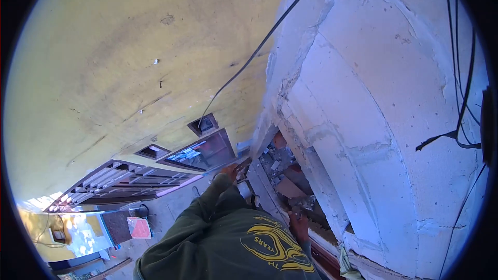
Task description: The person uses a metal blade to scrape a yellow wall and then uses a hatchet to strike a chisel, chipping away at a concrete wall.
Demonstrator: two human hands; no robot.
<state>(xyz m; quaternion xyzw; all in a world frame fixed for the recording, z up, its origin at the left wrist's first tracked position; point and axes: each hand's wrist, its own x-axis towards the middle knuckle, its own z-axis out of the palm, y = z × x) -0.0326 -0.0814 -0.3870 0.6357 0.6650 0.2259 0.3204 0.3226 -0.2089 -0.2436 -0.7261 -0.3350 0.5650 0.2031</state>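
My left hand [229, 171] reaches forward beyond a dark green sleeve [210, 197], close to a dark brown edge [243, 168] at the foot of the walls. Whether it grips that edge is too small to make out. Lower and to the right, my right hand [299, 224] is beside an opening in the pale wall [353, 114]. Its fingers are not clear. Inside the opening lie broken rubble [275, 163] and a reddish-brown slab [290, 189].
A yellow wall [155, 36] fills the upper left, with a dark-framed window [202, 150] and a brown louvred frame [119, 184]. A black cable [254, 54] crosses it. More cables [459, 114] hang at right. A pink chair [139, 227] stands on the floor at lower left.
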